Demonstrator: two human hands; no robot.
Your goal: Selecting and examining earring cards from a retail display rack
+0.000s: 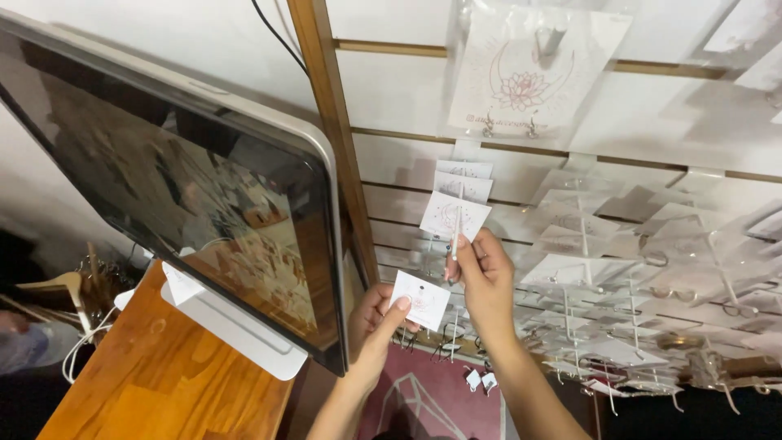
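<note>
Nearest us, our left hand [376,319] pinches a white card [420,300]; our right hand [481,269] grips the peg [456,232], seemingly. Crowded cards [454,213] could slide off if jostled.

White slatwall panel [407,81] hung with earring cards [454,213]

Single head cam, tilted, close range, facing the slat wall [391,106] past the monitor [204,195]; hands at bottom centre.

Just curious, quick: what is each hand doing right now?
Left hand: fingers closed on a small white card.
Right hand: fingers pinching the display hook.
</note>
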